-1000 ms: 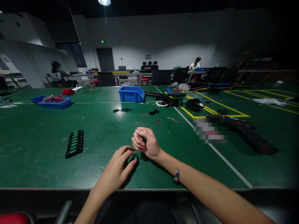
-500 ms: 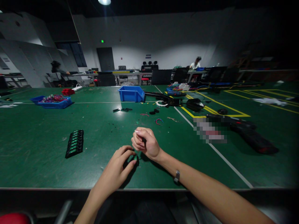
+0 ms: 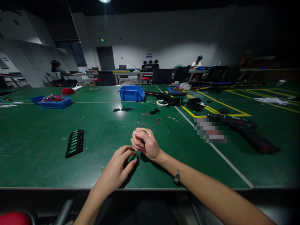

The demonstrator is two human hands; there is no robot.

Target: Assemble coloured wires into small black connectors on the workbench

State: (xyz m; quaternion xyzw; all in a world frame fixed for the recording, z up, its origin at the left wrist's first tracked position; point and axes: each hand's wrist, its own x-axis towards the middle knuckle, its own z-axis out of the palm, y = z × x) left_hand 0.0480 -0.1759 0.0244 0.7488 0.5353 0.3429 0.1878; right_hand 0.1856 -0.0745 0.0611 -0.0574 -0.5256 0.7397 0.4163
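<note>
My left hand rests low over the green table, thumb and fingers closed round a small green circuit board with a dark edge. Most of that board is hidden by the fingers. Just beyond it, my right hand is curled into a fist above the board. A thin dark bit shows at the top of this fist, but what it holds is too hidden to name. To the left lies a black holder with several green boards in a row.
A blue bin stands farther back, and a blue tray of red and purple wires sits at left. Loose wires and black parts lie ahead. At right is a black power tool. Two people sit in the background.
Both hands stay nearly in place. The right fist has turned slightly, and a dark bit now shows at its top. The left hand keeps its hold on the board.
</note>
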